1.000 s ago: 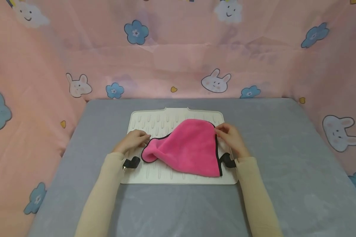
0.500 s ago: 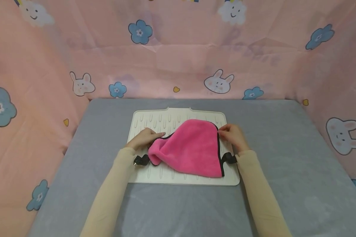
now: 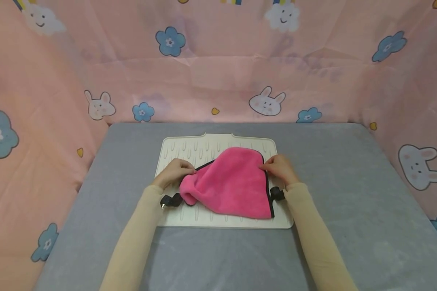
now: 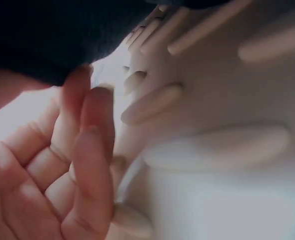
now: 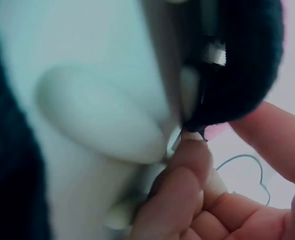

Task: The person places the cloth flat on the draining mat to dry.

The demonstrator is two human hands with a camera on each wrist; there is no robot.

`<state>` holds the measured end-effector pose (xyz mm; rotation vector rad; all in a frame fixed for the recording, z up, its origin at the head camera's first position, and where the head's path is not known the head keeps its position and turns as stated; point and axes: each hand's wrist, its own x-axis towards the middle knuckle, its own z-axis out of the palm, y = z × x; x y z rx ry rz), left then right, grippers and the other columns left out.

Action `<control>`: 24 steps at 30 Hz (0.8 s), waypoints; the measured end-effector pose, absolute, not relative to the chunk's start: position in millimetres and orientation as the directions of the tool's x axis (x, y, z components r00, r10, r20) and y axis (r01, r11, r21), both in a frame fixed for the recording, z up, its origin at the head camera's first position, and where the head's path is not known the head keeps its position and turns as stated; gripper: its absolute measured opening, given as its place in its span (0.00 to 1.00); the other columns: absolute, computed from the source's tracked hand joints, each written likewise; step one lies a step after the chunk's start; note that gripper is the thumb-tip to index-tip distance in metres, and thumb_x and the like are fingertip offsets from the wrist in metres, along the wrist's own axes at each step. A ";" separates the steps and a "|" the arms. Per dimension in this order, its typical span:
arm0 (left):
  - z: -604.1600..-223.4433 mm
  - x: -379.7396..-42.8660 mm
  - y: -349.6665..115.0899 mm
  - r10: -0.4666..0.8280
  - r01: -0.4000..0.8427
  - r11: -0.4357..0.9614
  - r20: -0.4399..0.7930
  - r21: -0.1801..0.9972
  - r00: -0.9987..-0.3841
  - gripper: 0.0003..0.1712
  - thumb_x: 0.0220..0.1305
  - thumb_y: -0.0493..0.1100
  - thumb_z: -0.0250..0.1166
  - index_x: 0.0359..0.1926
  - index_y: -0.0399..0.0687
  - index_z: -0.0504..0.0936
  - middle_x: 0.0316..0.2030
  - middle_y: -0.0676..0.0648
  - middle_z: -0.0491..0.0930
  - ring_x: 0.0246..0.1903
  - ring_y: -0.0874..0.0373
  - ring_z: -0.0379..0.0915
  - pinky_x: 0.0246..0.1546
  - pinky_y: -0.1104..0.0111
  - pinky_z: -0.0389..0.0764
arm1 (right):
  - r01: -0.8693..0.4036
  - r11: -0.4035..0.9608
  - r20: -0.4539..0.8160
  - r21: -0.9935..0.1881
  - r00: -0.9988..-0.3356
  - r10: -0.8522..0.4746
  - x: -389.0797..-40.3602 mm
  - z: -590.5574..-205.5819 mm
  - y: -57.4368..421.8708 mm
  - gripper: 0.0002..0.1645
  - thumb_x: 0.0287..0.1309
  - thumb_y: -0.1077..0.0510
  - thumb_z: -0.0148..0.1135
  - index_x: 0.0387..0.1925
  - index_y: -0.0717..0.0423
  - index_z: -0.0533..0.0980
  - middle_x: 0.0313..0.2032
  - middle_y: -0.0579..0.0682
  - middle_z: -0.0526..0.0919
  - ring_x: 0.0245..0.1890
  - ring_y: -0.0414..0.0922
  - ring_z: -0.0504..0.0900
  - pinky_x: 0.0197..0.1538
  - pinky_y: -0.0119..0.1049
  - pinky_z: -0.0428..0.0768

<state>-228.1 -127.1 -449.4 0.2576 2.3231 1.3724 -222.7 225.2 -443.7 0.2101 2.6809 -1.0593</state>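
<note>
A pink cloth [image 3: 236, 186] with black edging lies over a cream ridged mat [image 3: 222, 221]. Its left end is bunched and folded, while the right part spreads flatter. At the upper left edge my left hand [image 3: 174, 171] pinches the cloth. In the left wrist view, the fingers [image 4: 93, 160] are under the dark edging, close above the ridges. My right hand [image 3: 282, 167] pinches the right edge near the upper corner. The right wrist view shows the thumb [image 5: 272, 142] on one side of the black edging [image 5: 252, 65] and the fingertips on the other.
The mat rests on a grey cloth-covered table [image 3: 349, 194]. A pink patterned curtain [image 3: 218, 72] stands behind the table and along both sides. Black wrist mounts [image 3: 171, 200] sit close to the cloth on each side.
My left hand has moved right from beside the bunched end to the upper left edge and now pinches it. My right hand has shifted slightly left, bending the right edge inward.
</note>
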 end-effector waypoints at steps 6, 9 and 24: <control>-452.1 -227.2 -139.1 0.297 -0.037 0.473 -0.199 0.880 -0.934 0.10 0.62 0.39 0.60 0.36 0.36 0.83 0.32 0.48 0.81 0.37 0.58 0.71 0.40 0.69 0.71 | 0.161 0.749 -0.253 -0.643 -0.967 -0.009 -223.4 -443.0 223.2 0.13 0.53 0.57 0.62 0.26 0.66 0.79 0.18 0.47 0.74 0.21 0.42 0.71 0.25 0.33 0.68; -451.2 -227.0 -146.7 0.211 -0.094 0.398 -0.191 0.913 -0.959 0.11 0.63 0.39 0.59 0.38 0.34 0.82 0.33 0.50 0.80 0.33 0.61 0.72 0.36 0.72 0.71 | 0.147 0.702 -0.209 -0.697 -0.978 -0.003 -223.9 -446.1 227.7 0.11 0.53 0.60 0.60 0.29 0.67 0.78 0.20 0.47 0.75 0.22 0.42 0.71 0.27 0.33 0.69; -447.6 -228.6 -167.3 0.129 -0.169 0.501 -0.267 0.848 -0.955 0.16 0.65 0.46 0.57 0.35 0.35 0.80 0.24 0.52 0.72 0.28 0.61 0.67 0.32 0.71 0.70 | 0.221 0.536 -0.221 -0.815 -0.973 0.064 -232.1 -447.5 227.4 0.16 0.60 0.58 0.61 0.40 0.72 0.76 0.26 0.49 0.79 0.21 0.36 0.76 0.29 0.29 0.76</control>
